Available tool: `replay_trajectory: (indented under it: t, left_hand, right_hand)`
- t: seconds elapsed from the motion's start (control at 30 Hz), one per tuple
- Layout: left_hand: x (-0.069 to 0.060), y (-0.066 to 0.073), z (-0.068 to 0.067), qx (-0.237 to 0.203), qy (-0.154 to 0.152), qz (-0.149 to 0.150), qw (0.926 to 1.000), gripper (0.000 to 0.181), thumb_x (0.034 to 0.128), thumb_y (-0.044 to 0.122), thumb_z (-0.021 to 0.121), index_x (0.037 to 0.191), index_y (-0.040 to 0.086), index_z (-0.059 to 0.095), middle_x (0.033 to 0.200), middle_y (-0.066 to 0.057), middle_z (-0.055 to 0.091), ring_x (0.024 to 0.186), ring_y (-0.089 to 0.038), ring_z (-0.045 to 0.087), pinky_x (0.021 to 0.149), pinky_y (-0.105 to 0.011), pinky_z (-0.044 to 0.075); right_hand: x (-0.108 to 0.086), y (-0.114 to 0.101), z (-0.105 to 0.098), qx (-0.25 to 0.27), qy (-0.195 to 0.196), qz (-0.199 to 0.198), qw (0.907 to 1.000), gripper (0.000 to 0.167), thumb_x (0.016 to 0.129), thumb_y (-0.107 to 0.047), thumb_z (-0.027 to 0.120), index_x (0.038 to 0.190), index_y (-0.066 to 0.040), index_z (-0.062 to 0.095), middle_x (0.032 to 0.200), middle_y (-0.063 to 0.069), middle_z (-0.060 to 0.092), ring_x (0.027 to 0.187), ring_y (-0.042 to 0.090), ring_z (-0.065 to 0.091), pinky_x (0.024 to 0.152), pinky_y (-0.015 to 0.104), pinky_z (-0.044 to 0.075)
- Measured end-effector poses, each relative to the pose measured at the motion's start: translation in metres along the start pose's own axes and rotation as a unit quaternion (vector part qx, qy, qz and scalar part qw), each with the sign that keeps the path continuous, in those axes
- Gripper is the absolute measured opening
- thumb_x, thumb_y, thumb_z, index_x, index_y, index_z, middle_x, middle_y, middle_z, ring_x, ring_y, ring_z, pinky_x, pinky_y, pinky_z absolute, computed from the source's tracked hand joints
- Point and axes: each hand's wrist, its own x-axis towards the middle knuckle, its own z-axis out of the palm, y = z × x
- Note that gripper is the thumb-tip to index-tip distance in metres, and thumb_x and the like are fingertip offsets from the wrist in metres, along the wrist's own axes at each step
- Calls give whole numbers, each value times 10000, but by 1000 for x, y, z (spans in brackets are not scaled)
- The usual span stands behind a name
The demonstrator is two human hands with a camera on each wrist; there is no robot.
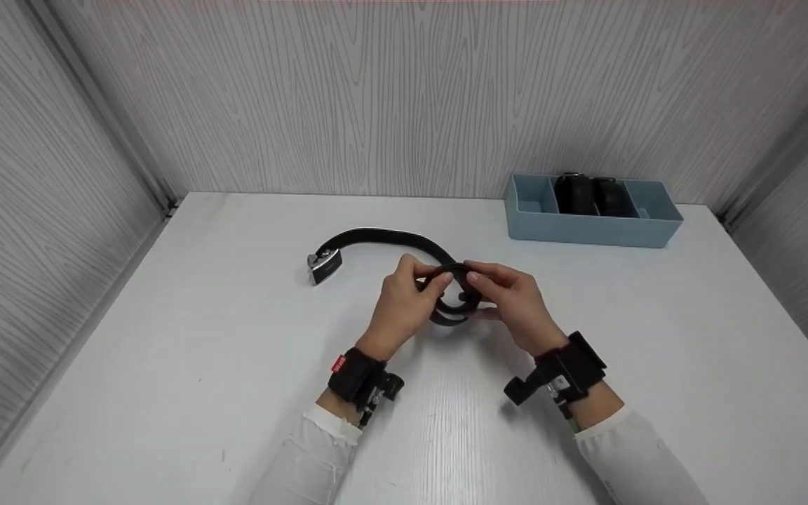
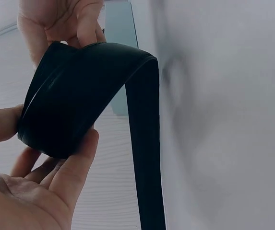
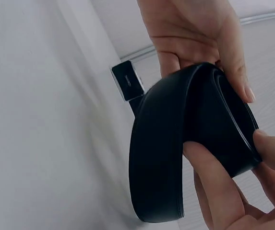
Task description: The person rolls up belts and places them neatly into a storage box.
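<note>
A black belt lies curved on the white table, its silver-edged buckle out to the left. The other end is wound into a coil between both hands. From the left, my left hand pinches the coil with thumb and fingers; my right hand grips it from the opposite side. In the left wrist view the wound belt has overlapping layers, and a flat length runs down from it. The right wrist view shows the buckle beyond a loose outer loop. Some fingertips are hidden behind the coil.
At the back right stands a blue divided box. Its middle compartment holds two black rolled items that look like coiled belts. Grey wood-patterned walls enclose the white table at the back and sides.
</note>
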Motion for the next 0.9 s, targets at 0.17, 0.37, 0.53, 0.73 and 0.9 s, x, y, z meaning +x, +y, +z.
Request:
replay_trajectory:
  t: [0.17, 0.37, 0.53, 0.73, 0.9]
  left_hand:
    - [0, 0, 1, -79, 38, 36, 10000, 270, 1034, 294, 677, 1140, 65, 580, 1060, -86, 748, 931, -153, 713, 782, -319, 561]
    - [0, 0, 1, -22, 43, 187, 9998, 192, 1051, 241, 650, 1069, 65, 575, 1030, -110, 731, 882, -166, 710, 787, -329, 563]
    - [-1, 1, 1, 39, -201, 225, 9995, 164, 1056, 220, 637, 1014, 76, 570, 973, -112, 742, 819, -158, 679, 728, -306, 522]
    - [-1, 1, 1, -42, -297, 265, 9992, 167, 1060, 215, 632, 996, 74, 570, 968, -131, 741, 819, -173, 676, 706, -289, 513]
    - [0, -1, 0, -124, -176, 236, 9995, 169, 1045, 229, 661, 1050, 74, 594, 997, -108, 751, 858, -151, 689, 731, -280, 527]
  right_hand:
    - [-1, 0, 2, 157, 186, 50, 9997, 384, 1021, -212, 702, 1381, -83, 662, 1236, 149, 681, 998, 223, 708, 808, 362, 617]
    - [1, 1, -5, 1, -85, -19, 10000, 387, 1012, -215, 716, 1363, -60, 669, 1222, 151, 680, 973, 228, 701, 820, 394, 619]
    - [0, -1, -9, -352, -534, 6, 9980, 390, 1011, -223, 715, 1373, -84, 675, 1265, 141, 652, 1030, 248, 654, 826, 441, 618]
    - [-1, -3, -10, -589, -666, -130, 9960, 390, 1014, -228, 713, 1377, -89, 677, 1267, 169, 668, 1006, 243, 654, 803, 428, 622]
    - [-1, -4, -6, -417, -532, -221, 9975, 392, 1008, -198, 719, 1377, -71, 674, 1262, 160, 678, 1092, 311, 654, 789, 409, 624]
